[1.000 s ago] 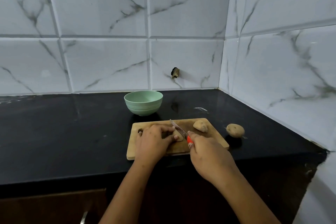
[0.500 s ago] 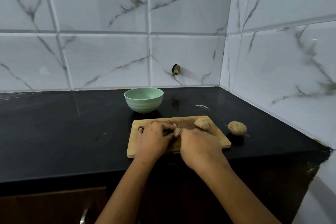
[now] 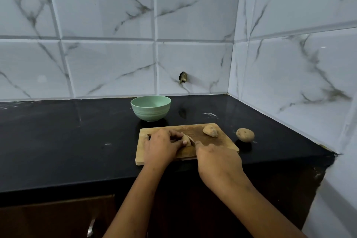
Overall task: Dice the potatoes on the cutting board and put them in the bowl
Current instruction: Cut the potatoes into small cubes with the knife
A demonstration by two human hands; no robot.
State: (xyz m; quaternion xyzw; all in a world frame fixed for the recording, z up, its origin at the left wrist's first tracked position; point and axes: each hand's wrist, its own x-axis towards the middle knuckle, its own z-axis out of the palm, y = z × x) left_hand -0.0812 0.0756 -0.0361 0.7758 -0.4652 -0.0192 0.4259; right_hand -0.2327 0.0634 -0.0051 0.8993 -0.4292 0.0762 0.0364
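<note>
Your left hand sits just left of centre in the lower half of the frame, on the left part of the cutting board. Its fingers are curled down over a potato piece, and the fingertips pin it to the wood. Your right hand is just to the right of it and lower in the frame. It is closed around the knife, with the index finger stretched forward. Only a thin sliver of blade shows, right against the potato piece; the hand hides the handle. The two hands are nearly touching at that spot.

A half potato lies on the board's upper right corner, apart from both hands. A whole potato rests on the desk, just right of the board. The green bowl stands upright above the board's left end, close to its far edge but not touching it. I cannot tell whether anything is in it.

The board's lower edge runs close to the front edge of the desk. To the right of the whole potato, the tiled wall meets the desk and slants toward the lower right. To the left of the board, the dark desk stretches out to the frame's edge.
</note>
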